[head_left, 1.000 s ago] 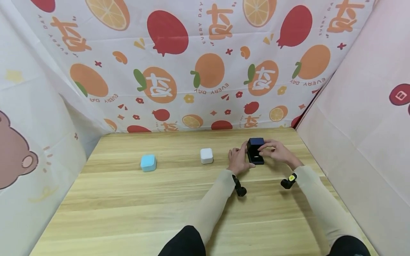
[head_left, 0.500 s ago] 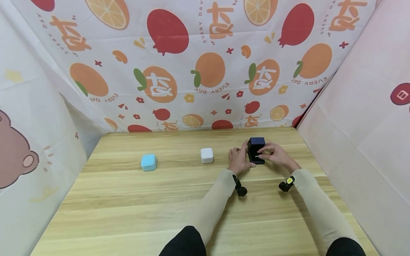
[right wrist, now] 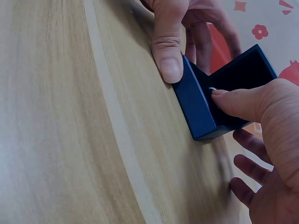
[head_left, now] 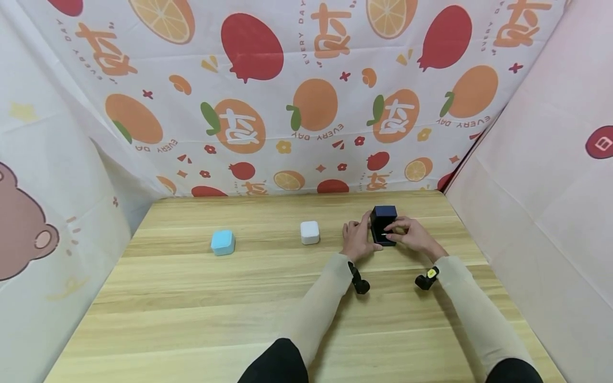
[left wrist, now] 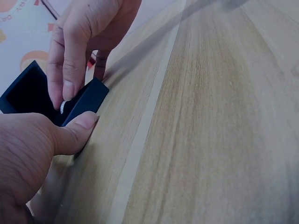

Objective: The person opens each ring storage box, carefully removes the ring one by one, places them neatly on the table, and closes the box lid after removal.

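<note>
A dark blue ring box [head_left: 383, 210] stands on the table with its lid raised, near the far right. My left hand [head_left: 356, 240] grips it from the left, thumb against the front wall of the base, as the left wrist view shows. From the other side my right hand [head_left: 416, 235] reaches into the box. Between its thumb and forefinger it pinches a small silvery ring [left wrist: 62, 107], which sits at the dark lining. In the right wrist view the thumb covers much of the ring [right wrist: 212, 88], and its lower part is hidden.
To the left of my hands stands a small white rounded block [head_left: 309, 233]. Farther left is a light blue rounded block [head_left: 222, 242]. Printed cloth [head_left: 268, 175] hangs behind the wooden table [head_left: 201, 308], and a pale cloth wall [head_left: 541, 186] rises on the right.
My right hand has moved slightly left and lower into the box, its wrist drifting left. My left hand and the ring box stay in place.
</note>
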Motion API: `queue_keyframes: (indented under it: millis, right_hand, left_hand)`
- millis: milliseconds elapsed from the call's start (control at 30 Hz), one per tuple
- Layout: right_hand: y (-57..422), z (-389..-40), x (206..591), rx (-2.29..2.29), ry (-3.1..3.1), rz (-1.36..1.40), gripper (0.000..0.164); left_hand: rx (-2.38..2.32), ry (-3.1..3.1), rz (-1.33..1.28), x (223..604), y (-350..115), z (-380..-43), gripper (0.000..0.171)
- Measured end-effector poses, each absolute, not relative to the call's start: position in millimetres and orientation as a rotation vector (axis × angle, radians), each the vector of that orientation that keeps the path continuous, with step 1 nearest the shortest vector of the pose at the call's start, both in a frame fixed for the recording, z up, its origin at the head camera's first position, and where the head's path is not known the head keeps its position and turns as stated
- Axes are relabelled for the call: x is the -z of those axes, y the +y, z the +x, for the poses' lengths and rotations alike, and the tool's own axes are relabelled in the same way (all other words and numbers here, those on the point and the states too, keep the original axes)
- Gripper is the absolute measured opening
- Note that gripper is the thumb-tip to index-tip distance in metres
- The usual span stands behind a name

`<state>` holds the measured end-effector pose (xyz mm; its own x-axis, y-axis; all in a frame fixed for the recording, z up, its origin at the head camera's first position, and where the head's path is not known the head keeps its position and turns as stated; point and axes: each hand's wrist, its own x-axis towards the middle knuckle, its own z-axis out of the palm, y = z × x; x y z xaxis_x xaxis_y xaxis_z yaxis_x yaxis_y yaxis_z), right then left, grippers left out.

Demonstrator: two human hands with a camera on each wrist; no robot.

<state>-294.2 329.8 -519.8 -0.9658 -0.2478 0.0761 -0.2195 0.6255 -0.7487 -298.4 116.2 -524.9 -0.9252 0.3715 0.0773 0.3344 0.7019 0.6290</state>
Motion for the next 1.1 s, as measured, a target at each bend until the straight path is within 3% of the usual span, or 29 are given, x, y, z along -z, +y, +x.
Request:
queue_keyframes:
  millis: [700,1100]
  right_hand:
    - [323.0,-288.7,521.9,1.321,2.822,-0.382,0.022]
    - [322.3,-290.6,521.6,1.275,2.863,-0.343,0.012]
  left_hand:
    - [-1.057,2.845,0.588,525.9,115.5,-295.2,0.107]
    - [-1.092,2.838,0.597,526.5,116.6,-295.0,0.106]
